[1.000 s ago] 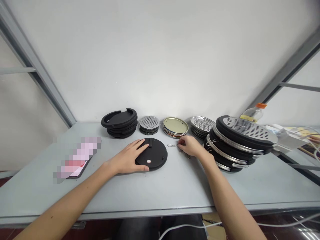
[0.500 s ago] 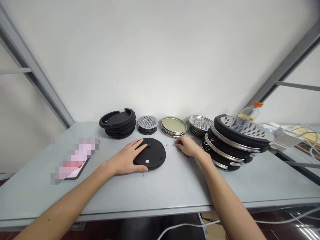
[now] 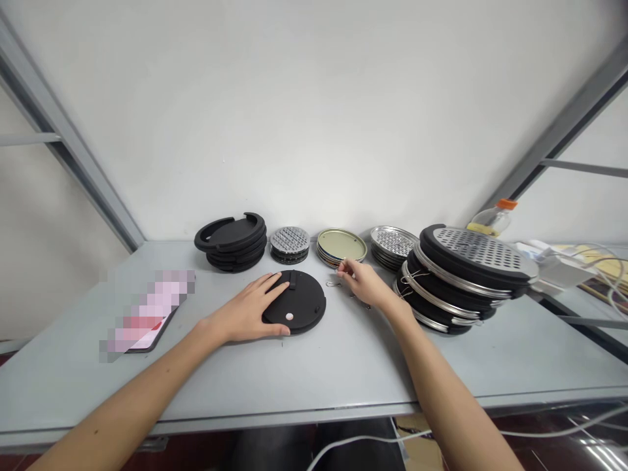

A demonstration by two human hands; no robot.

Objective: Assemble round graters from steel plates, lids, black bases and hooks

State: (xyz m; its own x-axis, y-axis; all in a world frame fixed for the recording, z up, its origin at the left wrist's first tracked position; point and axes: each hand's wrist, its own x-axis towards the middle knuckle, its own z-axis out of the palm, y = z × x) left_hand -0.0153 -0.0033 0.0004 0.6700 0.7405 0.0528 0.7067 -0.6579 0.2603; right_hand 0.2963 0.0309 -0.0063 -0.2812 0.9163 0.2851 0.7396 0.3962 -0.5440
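A round black disc (image 3: 307, 304) lies on the grey table, with a small bar near its top and a pale round spot low down. My left hand (image 3: 250, 307) rests on its left side, fingers spread. To the right of the disc, my right hand (image 3: 360, 280) is raised a little over the table, thumb and fingertips pinched together; a tiny metal piece shows at the tips, too small to name. A thin wire clip (image 3: 333, 284) lies between the disc and that hand. More small metal bits are partly hidden under the right hand.
Along the wall stand black rings (image 3: 233, 239), small perforated discs (image 3: 290, 241), gold-coloured lids (image 3: 342, 244) and silver graters (image 3: 394, 242). A tall leaning stack (image 3: 471, 261) stands right, a bottle (image 3: 493, 219) behind it. A phone (image 3: 152, 314) lies left.
My right hand has lifted slightly up and away from the wire clip, toward the gold-coloured lids. My left hand and the black disc have stayed in place.
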